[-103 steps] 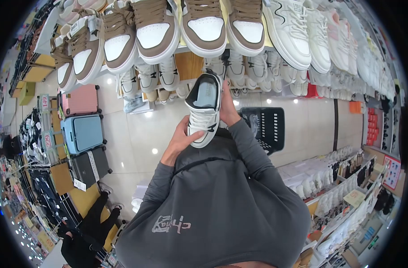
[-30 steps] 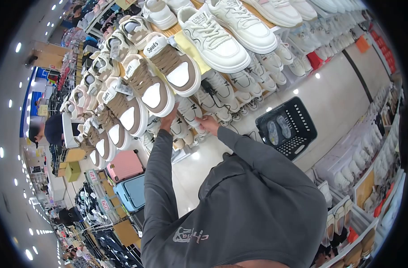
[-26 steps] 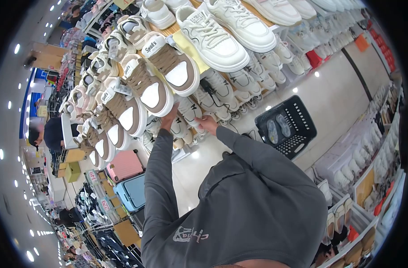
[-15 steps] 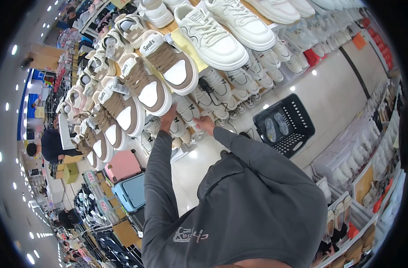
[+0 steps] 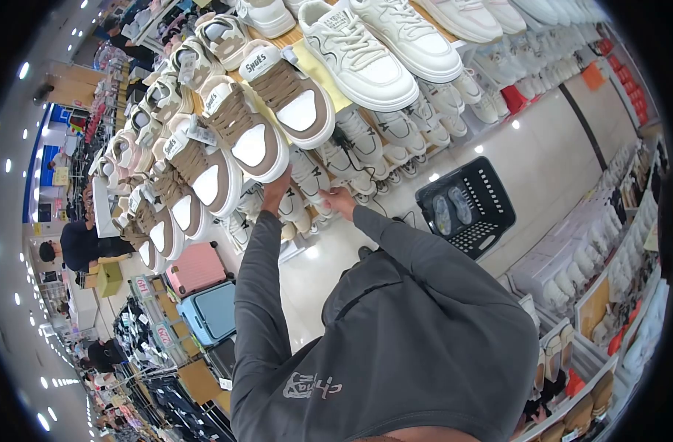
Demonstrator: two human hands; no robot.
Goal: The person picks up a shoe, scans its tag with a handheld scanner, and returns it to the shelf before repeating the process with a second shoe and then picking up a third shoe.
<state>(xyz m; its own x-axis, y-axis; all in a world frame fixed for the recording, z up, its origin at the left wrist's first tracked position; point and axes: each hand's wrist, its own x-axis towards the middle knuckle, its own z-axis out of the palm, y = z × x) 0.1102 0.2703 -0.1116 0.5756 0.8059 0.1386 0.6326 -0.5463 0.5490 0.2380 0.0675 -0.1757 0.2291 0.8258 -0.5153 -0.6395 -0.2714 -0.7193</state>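
My left hand [image 5: 277, 193] reaches in beneath the toe of a brown-and-white sneaker [image 5: 251, 145]. Its fingers are hidden by that shoe, so its grip cannot be judged. My right hand [image 5: 341, 202] is to the right, in front of a white sneaker with a black mark [image 5: 308, 174] on the lower shelf. Its fingers are slightly bent and apart, with nothing visible in them. Above the hands, another brown-and-white sneaker [image 5: 297, 108] stands in the top row.
A black basket [image 5: 498, 193] with clear-wrapped footwear [image 5: 454, 208] stands on the floor to the right. White sneakers [image 5: 360, 55] line the upper shelf. Pink [image 5: 196, 267] and blue suitcases [image 5: 208, 312] are at left, with a person in dark clothes [image 5: 82, 245] beyond.
The view has shifted slightly, so the shoes sit a little to the right and higher. My hands stay near the lower shelf, with my left hand slightly further under the brown-and-white sneaker.
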